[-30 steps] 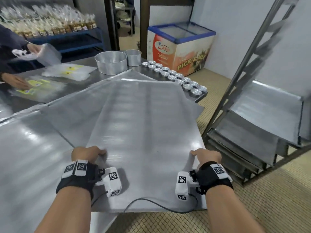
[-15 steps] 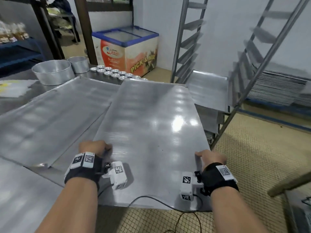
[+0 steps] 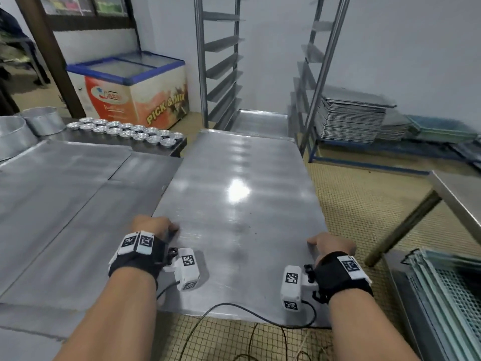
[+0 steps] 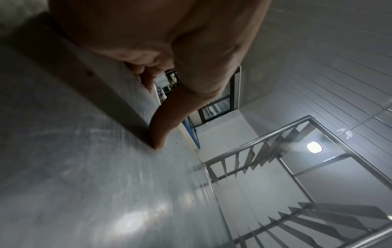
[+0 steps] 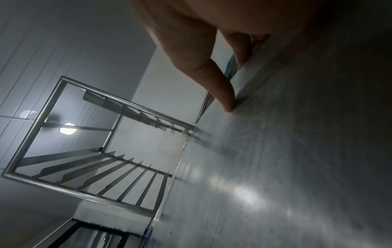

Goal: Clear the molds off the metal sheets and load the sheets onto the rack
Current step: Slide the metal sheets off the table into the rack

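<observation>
I hold a large bare metal sheet (image 3: 239, 204) level in the air, its far end pointing at the steel rack (image 3: 221, 74). My left hand (image 3: 153, 226) grips the sheet's left edge, thumb on top and fingers under it. My right hand (image 3: 330, 244) grips the right edge the same way. In the left wrist view the thumb (image 4: 167, 124) presses on the sheet (image 4: 95, 184); the right wrist view shows the thumb (image 5: 220, 90) on the sheet (image 5: 286, 167). A sheet (image 3: 260, 121) lies low in the rack. Small round molds (image 3: 125, 130) sit in rows on the table.
More metal sheets (image 3: 65, 191) lie on the table at left, with two round pans (image 3: 26, 126) behind them. A chest freezer (image 3: 135, 87) stands left of the rack. Stacked trays (image 3: 351, 118) sit at right, a second table (image 3: 458, 194) and wire racks (image 3: 442, 295) near right.
I have swung the sheet off the table to the right, and it now faces the rack head-on. Both hands keep their hold on its side edges.
</observation>
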`<move>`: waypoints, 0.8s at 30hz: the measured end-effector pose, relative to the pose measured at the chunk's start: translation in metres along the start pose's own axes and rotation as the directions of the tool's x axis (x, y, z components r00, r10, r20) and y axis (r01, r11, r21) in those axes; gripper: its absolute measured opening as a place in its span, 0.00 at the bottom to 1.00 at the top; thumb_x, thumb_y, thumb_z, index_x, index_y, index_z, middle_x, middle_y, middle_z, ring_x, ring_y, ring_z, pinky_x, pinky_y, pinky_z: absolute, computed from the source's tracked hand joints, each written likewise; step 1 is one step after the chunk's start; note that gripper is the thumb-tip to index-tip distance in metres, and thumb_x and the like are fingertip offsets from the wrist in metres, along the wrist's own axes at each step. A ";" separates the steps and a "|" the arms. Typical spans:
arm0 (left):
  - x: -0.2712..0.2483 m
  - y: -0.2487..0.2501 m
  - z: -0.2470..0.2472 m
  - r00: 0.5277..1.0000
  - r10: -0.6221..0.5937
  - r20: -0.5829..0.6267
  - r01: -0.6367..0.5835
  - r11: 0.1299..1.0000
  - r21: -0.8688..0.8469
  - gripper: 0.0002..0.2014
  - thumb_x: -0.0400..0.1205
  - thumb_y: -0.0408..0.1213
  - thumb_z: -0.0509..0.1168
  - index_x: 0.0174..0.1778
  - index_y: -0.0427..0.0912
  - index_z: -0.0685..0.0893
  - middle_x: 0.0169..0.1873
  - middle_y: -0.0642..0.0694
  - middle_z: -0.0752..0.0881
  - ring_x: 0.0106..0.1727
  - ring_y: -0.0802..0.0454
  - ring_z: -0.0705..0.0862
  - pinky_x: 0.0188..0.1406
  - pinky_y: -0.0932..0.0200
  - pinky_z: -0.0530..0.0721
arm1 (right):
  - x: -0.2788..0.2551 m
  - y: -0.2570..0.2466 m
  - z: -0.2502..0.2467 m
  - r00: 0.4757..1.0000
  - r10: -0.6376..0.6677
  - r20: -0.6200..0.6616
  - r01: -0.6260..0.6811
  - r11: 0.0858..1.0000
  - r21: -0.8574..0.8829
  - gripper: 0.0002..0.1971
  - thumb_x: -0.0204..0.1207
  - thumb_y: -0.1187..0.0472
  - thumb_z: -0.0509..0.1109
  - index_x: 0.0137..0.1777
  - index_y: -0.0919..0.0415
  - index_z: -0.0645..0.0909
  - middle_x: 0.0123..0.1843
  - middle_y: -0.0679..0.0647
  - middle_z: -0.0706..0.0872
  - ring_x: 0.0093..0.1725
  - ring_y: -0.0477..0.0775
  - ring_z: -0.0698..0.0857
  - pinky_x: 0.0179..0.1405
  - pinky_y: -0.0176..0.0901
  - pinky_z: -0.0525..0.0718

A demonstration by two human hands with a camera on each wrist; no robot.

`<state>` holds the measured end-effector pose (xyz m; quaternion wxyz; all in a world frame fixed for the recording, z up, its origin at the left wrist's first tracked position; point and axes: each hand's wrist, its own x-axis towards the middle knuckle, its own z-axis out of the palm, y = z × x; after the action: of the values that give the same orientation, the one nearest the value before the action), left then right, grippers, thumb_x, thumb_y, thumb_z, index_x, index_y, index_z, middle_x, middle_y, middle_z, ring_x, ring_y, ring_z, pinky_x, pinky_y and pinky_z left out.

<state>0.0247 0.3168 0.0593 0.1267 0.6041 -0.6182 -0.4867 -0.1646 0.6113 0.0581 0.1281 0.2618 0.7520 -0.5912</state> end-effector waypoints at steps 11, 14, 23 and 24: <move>0.062 0.050 0.038 0.998 -0.048 0.042 0.046 0.997 0.057 0.33 0.65 0.30 0.82 0.65 0.26 0.79 0.49 0.32 0.86 0.49 0.33 0.87 0.55 0.41 0.86 | 0.035 -0.032 0.040 0.999 0.018 -0.036 -0.018 1.000 -0.001 0.18 0.63 0.81 0.74 0.30 0.68 0.66 0.30 0.59 0.76 0.42 0.63 0.82 0.53 0.64 0.88; 0.092 0.067 0.048 0.996 -0.060 0.065 0.055 0.996 0.076 0.33 0.65 0.31 0.82 0.64 0.27 0.79 0.49 0.32 0.85 0.49 0.33 0.87 0.55 0.40 0.86 | 0.050 -0.044 0.069 0.999 0.023 -0.046 -0.023 1.000 0.008 0.15 0.60 0.82 0.74 0.31 0.70 0.69 0.36 0.63 0.83 0.40 0.60 0.84 0.50 0.63 0.89; 0.186 0.123 0.074 0.992 0.010 0.127 -0.037 0.976 0.212 0.29 0.71 0.34 0.79 0.66 0.26 0.81 0.65 0.31 0.83 0.66 0.35 0.82 0.62 0.47 0.81 | 0.094 -0.075 0.149 0.992 0.116 -0.056 -0.122 0.988 -0.097 0.14 0.62 0.79 0.78 0.33 0.76 0.72 0.34 0.62 0.82 0.43 0.64 0.84 0.53 0.61 0.88; 0.195 0.128 0.075 0.991 0.019 0.133 -0.048 0.975 0.218 0.28 0.72 0.36 0.79 0.66 0.27 0.82 0.65 0.32 0.83 0.67 0.36 0.82 0.62 0.48 0.81 | 0.094 -0.078 0.157 0.990 0.129 -0.054 -0.135 0.983 -0.125 0.14 0.62 0.78 0.78 0.31 0.73 0.72 0.32 0.62 0.81 0.43 0.64 0.85 0.53 0.64 0.88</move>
<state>-0.1578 0.1550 0.0347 0.0263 0.5709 -0.6854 -0.4513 -0.3040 0.4710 0.0330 0.1665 0.3158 0.7722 -0.5256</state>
